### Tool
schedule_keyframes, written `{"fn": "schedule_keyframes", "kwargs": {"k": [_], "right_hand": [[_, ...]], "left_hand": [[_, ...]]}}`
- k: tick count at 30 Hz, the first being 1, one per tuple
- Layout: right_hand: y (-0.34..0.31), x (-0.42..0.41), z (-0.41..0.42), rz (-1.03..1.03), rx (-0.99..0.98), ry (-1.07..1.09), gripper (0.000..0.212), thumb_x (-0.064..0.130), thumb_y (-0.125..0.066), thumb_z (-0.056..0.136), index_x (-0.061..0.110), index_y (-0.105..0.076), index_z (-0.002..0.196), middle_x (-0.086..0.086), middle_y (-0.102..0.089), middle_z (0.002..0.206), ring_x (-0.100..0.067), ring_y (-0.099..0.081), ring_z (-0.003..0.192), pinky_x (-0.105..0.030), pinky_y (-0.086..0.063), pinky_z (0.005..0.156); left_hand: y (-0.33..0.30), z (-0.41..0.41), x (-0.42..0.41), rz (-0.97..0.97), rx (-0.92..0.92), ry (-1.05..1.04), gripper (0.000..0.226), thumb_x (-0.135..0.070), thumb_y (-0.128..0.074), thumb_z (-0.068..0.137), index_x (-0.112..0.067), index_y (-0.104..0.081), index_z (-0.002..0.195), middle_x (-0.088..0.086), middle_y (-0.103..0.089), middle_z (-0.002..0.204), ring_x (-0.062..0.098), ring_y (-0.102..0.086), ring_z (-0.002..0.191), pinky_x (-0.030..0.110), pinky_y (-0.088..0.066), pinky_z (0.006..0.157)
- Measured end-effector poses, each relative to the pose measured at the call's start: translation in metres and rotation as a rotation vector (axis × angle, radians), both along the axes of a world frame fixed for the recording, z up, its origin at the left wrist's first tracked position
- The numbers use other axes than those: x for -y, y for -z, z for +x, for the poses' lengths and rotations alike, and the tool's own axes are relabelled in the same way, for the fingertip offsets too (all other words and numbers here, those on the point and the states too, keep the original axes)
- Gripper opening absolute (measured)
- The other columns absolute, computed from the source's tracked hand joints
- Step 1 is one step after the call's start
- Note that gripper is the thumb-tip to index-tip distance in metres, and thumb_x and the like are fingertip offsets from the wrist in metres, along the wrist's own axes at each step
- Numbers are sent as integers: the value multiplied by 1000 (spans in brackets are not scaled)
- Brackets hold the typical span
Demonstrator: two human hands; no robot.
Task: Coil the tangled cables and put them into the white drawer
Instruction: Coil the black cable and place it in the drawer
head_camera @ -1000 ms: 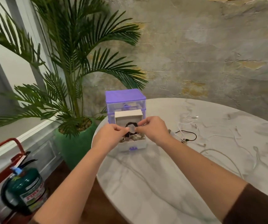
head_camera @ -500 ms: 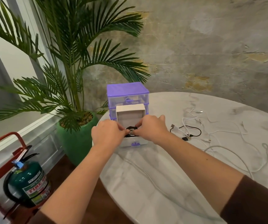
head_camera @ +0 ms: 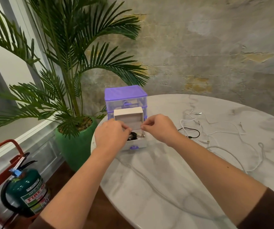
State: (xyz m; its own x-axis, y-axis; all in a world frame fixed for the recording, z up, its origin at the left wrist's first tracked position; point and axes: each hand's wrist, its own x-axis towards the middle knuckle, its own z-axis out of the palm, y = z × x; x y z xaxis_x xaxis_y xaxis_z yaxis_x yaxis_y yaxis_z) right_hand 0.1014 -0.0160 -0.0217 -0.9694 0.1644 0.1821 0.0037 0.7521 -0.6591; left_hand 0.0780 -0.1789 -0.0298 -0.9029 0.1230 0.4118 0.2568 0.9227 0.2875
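Marble, white with grey veining, made up the round surface [head_camera: 174, 184], which stood before a mottled plaster wall [head_camera: 215, 47]. Past its left edge a potted palm [head_camera: 70, 76] rose from a green pot [head_camera: 73, 144] on the wooden floor, and lower left a green fire extinguisher [head_camera: 26, 190] sat in a red stand.

Near the far left rim of the surface stood a purple drawer unit [head_camera: 125, 98] with clear drawers. A white box [head_camera: 128, 119] stood in front of it, and before that lay the white drawer [head_camera: 135, 145], pulled out, with a purple handle on its front. A coiled black cable [head_camera: 133, 136] lay inside the drawer.

To the right, tangled white cables [head_camera: 223, 134] sprawled loose across the marble, with a small black cable [head_camera: 192, 133] looped among them, just beside the right forearm. The near half of the surface lay open between the two forearms, crossed only by one long pale cable.

Both arms reached forward, with brown sleeves at the near edge of the view. The left hand [head_camera: 110, 138] hovered over the drawer's left side, fingers curled downward toward the black coil; whether its grip held the coil could not be told. The right hand [head_camera: 160, 128] hung above the drawer's right side, thumb and forefinger pinched together, with nothing plainly visible between them.
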Motion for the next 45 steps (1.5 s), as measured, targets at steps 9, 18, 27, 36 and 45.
{"fn": "schedule_keyframes", "kwargs": {"k": [9,18,27,36,45], "right_hand": [[-29,-85,26,53,101,97,13,26,-70,86,15,-75,82,1,-71,77,-10,-55,60,-24,-41,56],[5,-125,33,261,141,113,20,20,-63,85,39,-69,89,16,-55,74,-12,-58,74,-31,-51,73],[29,-125,29,157,119,277,20,42,-74,77,35,-69,96,12,-68,96,-12,-63,93,-28,-48,76],[28,-139,36,-238,-187,382,7,29,-70,84,28,-68,78,11,-69,76,-11,-65,78,-31,-51,73],[23,-161,54,-139,-130,530,6,30,-66,83,26,-70,84,11,-69,77,-13,-64,76,-29,-50,66]], "left_hand": [[-9,19,-66,15,-59,358,21,-47,-56,91,-33,-70,96,-10,-56,89,12,-54,99,30,-41,78],[33,16,-131,-382,-6,489,31,-33,-51,96,-27,-58,125,2,-47,125,23,-40,122,35,-41,86],[45,17,-143,-275,27,374,21,-21,-47,99,-15,-57,116,6,-40,123,26,-47,109,36,-46,77],[28,16,-158,95,-5,307,16,-28,-47,97,-23,-61,105,1,-63,107,23,-57,103,33,-42,77],[23,11,-160,917,89,462,27,-12,-65,90,-24,-61,114,-9,-64,86,-3,-61,74,11,-46,73]]}}
